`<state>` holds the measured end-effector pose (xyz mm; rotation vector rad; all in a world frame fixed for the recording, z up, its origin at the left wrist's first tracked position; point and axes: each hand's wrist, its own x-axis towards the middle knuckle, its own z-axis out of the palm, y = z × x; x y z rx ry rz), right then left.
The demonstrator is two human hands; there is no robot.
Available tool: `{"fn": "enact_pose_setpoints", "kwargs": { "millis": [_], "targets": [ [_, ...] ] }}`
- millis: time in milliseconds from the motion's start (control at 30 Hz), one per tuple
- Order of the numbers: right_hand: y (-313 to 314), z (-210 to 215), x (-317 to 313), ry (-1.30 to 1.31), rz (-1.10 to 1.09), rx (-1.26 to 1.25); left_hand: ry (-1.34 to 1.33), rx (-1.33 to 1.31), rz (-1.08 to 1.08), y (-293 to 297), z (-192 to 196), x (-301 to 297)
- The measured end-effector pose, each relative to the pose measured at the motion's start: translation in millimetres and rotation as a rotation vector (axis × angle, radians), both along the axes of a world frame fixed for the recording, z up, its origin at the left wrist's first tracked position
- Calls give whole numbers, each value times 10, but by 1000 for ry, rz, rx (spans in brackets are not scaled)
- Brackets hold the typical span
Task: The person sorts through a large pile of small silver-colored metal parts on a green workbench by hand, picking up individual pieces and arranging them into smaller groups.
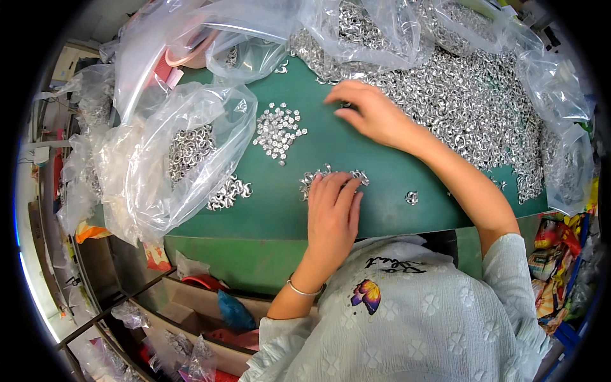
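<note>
My left hand (pixel 334 207) lies with its fingers stretched out over a small pile of silvery curved metal pieces (pixel 313 181) near the table's front edge. The fingertips rest on the pile and hide part of it. Farther back, my right hand (pixel 377 118) reaches over the table beside the large heap of similar pieces (pixel 471 102). Its thumb and fingers are apart, and something small and dark shows in the gap between them; whether it is touched I cannot tell. Left of the right hand lies a spread group of small flower-shaped metal pieces (pixel 279 132).
An open clear plastic bag (pixel 223 121) of metal pieces lies at the left, with loose pieces (pixel 228 193) spilling beside it. More clear bags (pixel 560 95) line the far and right sides. A pink basket (pixel 197 54) stands at the back left. Drawers (pixel 184 302) sit below the green table (pixel 267 219).
</note>
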<state>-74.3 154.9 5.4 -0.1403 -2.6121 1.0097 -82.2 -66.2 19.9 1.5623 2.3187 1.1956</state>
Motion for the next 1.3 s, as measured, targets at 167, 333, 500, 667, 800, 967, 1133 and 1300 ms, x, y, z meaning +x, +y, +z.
{"fn": "enact_pose_setpoints", "kwargs": {
  "millis": [167, 333, 500, 667, 800, 967, 1133, 1300],
  "targets": [
    [-44, -52, 447, -95, -75, 548, 64, -41, -139, 222, -99, 134],
    [-216, 134, 891, -261, 115, 377, 123, -122, -126, 183, -252, 73],
    [3, 230, 900, -148, 2, 117, 80, -121, -79, 143, -217, 35],
    [-98, -6, 549, -134, -39, 397, 81, -111, -50, 145, -200, 31],
    [-256, 108, 787, -251, 93, 336, 107, -122, 2, 110, -229, 4],
    [-168, 218, 1162, -182, -27, 260, 78, -109, 12, 114, -107, -29],
    [-206, 170, 1266, -180, -43, 434, 145, -187, 73, 309, -37, -273],
    [-176, 138, 1030, 24, -193, 338, 201, -188, 44, 376, -44, -215]
  ]
}}
